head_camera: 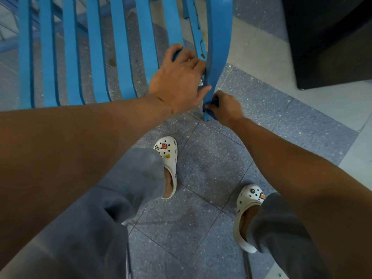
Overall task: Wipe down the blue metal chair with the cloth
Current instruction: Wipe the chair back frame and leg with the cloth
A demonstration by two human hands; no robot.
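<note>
Speckled floor (211,168) open below; left hand (177,81) gripping chair (218,47) edge, right hand (226,108) fingers pinching cloth (213,103).

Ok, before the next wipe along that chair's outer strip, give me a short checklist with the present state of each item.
1. Cloth in hand: ok, the right hand grips a blue cloth at the lower end of the outer strip.
2. Chair steadied: ok, the left hand holds the blue metal chair beside that strip.
3. Cloth touching metal: ok, at the strip's tip.
4. Paint condition: not ok, chips show on the neighbouring slat.
5. Cloth clean or damp: cannot tell.
</note>
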